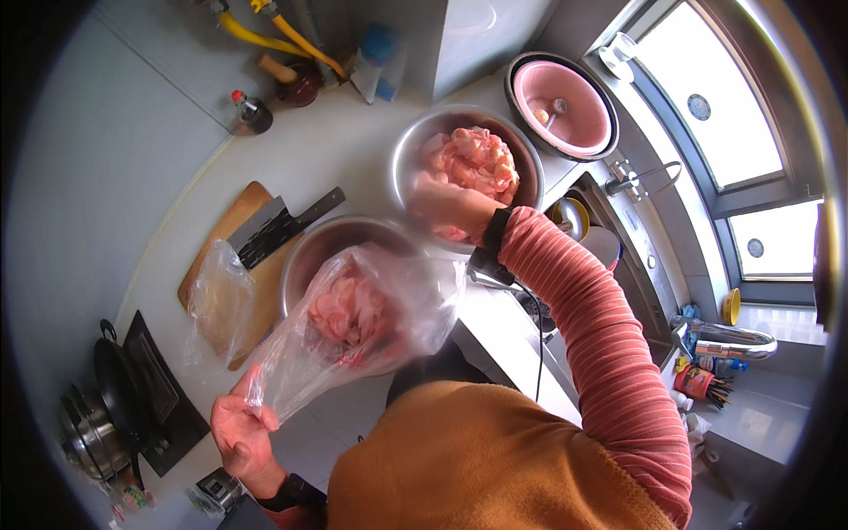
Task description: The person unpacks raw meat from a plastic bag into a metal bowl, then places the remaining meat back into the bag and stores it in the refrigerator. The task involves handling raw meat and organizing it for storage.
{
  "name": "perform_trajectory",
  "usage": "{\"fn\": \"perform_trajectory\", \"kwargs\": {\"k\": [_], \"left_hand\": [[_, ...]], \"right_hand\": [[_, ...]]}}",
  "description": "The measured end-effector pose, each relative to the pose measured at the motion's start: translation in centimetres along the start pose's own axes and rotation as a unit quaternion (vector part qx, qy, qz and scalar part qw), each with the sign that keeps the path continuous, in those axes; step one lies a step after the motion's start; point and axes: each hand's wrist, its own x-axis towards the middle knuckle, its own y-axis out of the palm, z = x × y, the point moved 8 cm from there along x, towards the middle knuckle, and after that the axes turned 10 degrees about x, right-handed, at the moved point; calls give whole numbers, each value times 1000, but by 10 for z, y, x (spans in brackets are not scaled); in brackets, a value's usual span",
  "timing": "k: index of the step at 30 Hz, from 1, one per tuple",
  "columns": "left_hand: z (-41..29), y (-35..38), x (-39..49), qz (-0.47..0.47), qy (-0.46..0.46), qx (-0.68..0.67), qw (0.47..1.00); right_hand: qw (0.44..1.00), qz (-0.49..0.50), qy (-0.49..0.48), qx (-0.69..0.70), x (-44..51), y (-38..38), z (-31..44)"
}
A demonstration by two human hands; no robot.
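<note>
My left hand [244,430] pinches the edge of a clear plastic bag [285,371] and stretches it towards the lower left. Raw meat pieces [348,311] show through the bag, which lies over the near stainless-steel bowl [311,248]. My right hand [450,202] is blurred and reaches into the far stainless-steel bowl [411,142], against a heap of pale pink raw meat [480,159]. Its fingertips are too smeared to show whether they grip a piece. A dark band circles each wrist.
A cleaver [265,232] and a crumpled plastic bag [222,298] lie on a wooden cutting board [255,199]. Behind the far bowl stands a pink basin [530,79] inside a dark one. The sink [652,291] with dishes is at right; a black wok [119,391] stands left.
</note>
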Motion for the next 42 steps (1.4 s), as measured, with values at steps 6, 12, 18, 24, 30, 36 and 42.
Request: {"fn": "perform_trajectory", "kwargs": {"k": [6, 12, 18, 24, 30, 36, 42], "left_hand": [[-3, 6, 0, 7, 5, 3, 1000], [-11, 19, 4, 31, 17, 3, 999], [-16, 19, 6, 12, 45, -12, 999], [-4, 12, 2, -88, -64, 67, 992], [-5, 25, 1, 10, -94, 67, 993], [-26, 45, 19, 71, -7, -55, 996], [-36, 55, 24, 124, 31, -60, 990]], "right_hand": [[988, -135, 24, 75, -6, 17, -13], [995, -100, -10, -18, 16, 19, -33], [918, -354, 109, 142, -74, -99, -60], [841, -336, 86, 416, -142, -195, -1], [865, -293, -75, 401, -155, -235, 142], [883, -243, -232, 327, -128, -201, 241], [975, -63, -149, 153, -58, -103, 236]]}}
